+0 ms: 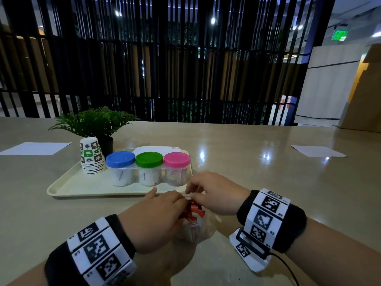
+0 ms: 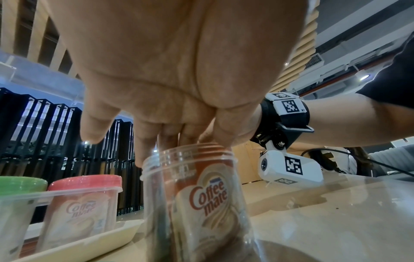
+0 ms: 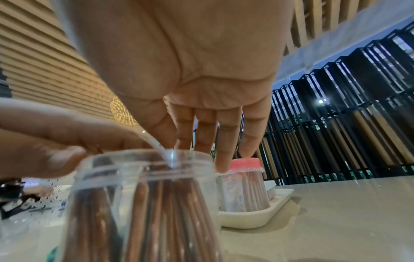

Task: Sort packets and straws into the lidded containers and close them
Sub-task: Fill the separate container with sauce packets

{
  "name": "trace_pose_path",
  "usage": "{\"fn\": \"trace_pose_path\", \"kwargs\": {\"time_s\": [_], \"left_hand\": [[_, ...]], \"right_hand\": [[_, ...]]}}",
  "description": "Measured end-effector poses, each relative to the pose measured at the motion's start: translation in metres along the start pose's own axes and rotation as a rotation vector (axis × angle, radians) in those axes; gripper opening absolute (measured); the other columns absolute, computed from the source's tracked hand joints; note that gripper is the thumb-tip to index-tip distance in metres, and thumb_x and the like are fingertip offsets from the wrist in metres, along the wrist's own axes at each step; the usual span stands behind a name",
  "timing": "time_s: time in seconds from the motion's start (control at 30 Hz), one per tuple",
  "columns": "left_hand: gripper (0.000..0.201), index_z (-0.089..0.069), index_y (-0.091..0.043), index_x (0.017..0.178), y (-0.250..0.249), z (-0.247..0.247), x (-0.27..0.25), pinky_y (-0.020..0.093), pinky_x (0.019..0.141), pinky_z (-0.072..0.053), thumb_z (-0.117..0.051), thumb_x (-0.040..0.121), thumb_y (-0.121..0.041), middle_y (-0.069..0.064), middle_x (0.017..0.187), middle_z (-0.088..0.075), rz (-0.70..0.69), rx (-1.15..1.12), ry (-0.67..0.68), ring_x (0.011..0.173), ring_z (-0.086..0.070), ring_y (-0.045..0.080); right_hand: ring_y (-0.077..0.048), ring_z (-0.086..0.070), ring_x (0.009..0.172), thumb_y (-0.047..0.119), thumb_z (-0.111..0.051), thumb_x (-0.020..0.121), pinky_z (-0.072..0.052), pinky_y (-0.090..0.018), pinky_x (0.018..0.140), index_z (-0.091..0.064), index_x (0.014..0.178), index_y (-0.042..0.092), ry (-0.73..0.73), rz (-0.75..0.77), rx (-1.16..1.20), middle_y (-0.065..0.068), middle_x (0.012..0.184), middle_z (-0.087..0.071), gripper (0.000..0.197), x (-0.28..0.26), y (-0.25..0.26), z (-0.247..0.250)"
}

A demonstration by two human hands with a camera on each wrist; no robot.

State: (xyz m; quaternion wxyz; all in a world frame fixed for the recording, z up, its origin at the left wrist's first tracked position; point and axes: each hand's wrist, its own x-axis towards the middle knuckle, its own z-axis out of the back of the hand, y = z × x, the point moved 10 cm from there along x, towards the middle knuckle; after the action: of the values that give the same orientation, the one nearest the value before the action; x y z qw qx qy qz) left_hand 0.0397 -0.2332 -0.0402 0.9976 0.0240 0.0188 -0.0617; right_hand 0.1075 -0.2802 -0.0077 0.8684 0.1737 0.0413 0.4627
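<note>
Clear jar (image 1: 191, 228) mostly hidden under both hands.

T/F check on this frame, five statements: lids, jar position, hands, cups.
1. Three lidded jars stand on the tray. True: blue lid, green lid, pink lid.
2. The open jar stands on the tray. False: it stands on the table, in front of the tray.
3. The open jar has its lid on. False: its mouth is open, with both hands at it.
4. The right hand pinches a thin white straw at the jar mouth. True.
5. The paper cups stand right of the pink lid. False: they are left of the blue lid.
</note>
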Motion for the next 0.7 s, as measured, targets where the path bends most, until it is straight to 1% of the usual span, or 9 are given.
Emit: {"fn": "trace_pose_path", "kwargs": {"time_s": [0.07, 0.13, 0.2, 0.27, 0.3, 0.33, 0.43, 0.53, 0.7], "left_hand": [[0.045, -0.025, -0.033, 0.146, -0.002, -0.004, -0.001, 0.048, 0.120, -0.012, -0.031, 0.102, -0.043, -0.011, 0.145, -0.031, -0.023, 0.036, 0.021, 0.135, -0.030, 0.008], [0.056, -0.014, -0.031, 0.152, -0.002, -0.009, -0.001, 0.047, 0.122, -0.006, -0.030, 0.101, -0.048, -0.008, 0.155, -0.019, -0.032, 0.047, 0.052, 0.145, -0.018, 0.012], [0.069, 0.003, -0.027, 0.155, 0.000, -0.018, -0.001, 0.045, 0.121, 0.000, -0.023, 0.098, -0.056, -0.004, 0.163, 0.000, -0.021, 0.071, 0.085, 0.150, 0.000, 0.015], [0.081, 0.016, -0.026, 0.153, -0.001, -0.023, -0.001, 0.043, 0.120, 0.003, -0.010, 0.087, -0.065, -0.002, 0.163, 0.012, -0.018, 0.103, 0.101, 0.150, 0.010, 0.016], [0.081, 0.017, -0.026, 0.152, -0.002, -0.024, -0.001, 0.042, 0.120, 0.004, -0.011, 0.087, -0.065, -0.001, 0.163, 0.015, -0.017, 0.105, 0.109, 0.149, 0.013, 0.017], [0.078, 0.017, -0.027, 0.153, -0.003, -0.025, -0.002, 0.042, 0.120, 0.005, -0.018, 0.092, -0.063, -0.001, 0.162, 0.017, -0.017, 0.095, 0.119, 0.149, 0.014, 0.017], [0.079, 0.015, -0.026, 0.153, -0.006, -0.021, -0.004, 0.043, 0.121, 0.006, -0.034, 0.099, -0.054, -0.001, 0.162, 0.018, -0.020, 0.066, 0.131, 0.148, 0.016, 0.016], [0.083, 0.014, -0.024, 0.153, -0.005, -0.020, -0.003, 0.044, 0.121, 0.006, -0.038, 0.097, -0.056, -0.001, 0.162, 0.018, -0.020, 0.052, 0.135, 0.148, 0.015, 0.014], [0.087, 0.016, -0.025, 0.153, -0.002, -0.020, -0.003, 0.045, 0.121, 0.005, -0.040, 0.096, -0.058, -0.005, 0.162, 0.017, -0.020, 0.048, 0.149, 0.148, 0.014, 0.011]], "right_hand": [[-0.011, -0.056, 0.103, 0.031, -0.055, 0.094, -0.050, -0.029, 0.091, -0.057, 0.117, 0.024, -0.009, -0.009, 0.077, 0.006, 0.115, -0.050, 0.024, -0.004, 0.000, 0.004], [-0.012, -0.053, 0.109, 0.039, -0.057, 0.092, -0.047, -0.028, 0.094, -0.052, 0.124, 0.025, 0.058, -0.018, 0.079, 0.005, 0.121, -0.045, 0.035, -0.008, -0.001, -0.002], [-0.011, -0.051, 0.109, 0.040, -0.061, 0.090, -0.046, -0.027, 0.093, -0.054, 0.119, 0.025, 0.076, 0.011, 0.045, 0.006, 0.117, -0.046, 0.034, -0.014, 0.002, -0.004], [-0.009, -0.051, 0.101, 0.038, -0.066, 0.086, -0.046, -0.025, 0.089, -0.060, 0.104, 0.025, 0.031, 0.042, 0.051, 0.010, 0.107, -0.046, 0.023, -0.019, 0.005, -0.001], [-0.007, -0.052, 0.097, 0.037, -0.068, 0.084, -0.046, -0.024, 0.086, -0.061, 0.096, 0.024, 0.011, 0.050, 0.059, 0.012, 0.102, -0.046, 0.019, -0.021, 0.007, 0.000], [-0.006, -0.052, 0.093, 0.037, -0.070, 0.082, -0.047, -0.024, 0.084, -0.063, 0.090, 0.024, 0.003, 0.054, 0.062, 0.013, 0.099, -0.047, 0.017, -0.023, 0.007, 0.000], [-0.005, -0.052, 0.087, 0.034, -0.070, 0.082, -0.048, -0.025, 0.082, -0.069, 0.085, 0.020, 0.009, 0.092, 0.040, 0.009, 0.097, -0.052, 0.014, -0.027, 0.014, -0.004], [-0.005, -0.052, 0.084, 0.027, -0.067, 0.085, -0.046, -0.022, 0.079, -0.072, 0.084, 0.015, 0.016, 0.128, 0.032, 0.005, 0.094, -0.057, 0.013, -0.029, 0.019, -0.006], [-0.004, -0.052, 0.087, 0.026, -0.066, 0.086, -0.046, -0.023, 0.082, -0.073, 0.083, 0.019, 0.016, 0.069, 0.043, 0.007, 0.095, -0.059, 0.011, -0.028, 0.011, 0.001]]}}
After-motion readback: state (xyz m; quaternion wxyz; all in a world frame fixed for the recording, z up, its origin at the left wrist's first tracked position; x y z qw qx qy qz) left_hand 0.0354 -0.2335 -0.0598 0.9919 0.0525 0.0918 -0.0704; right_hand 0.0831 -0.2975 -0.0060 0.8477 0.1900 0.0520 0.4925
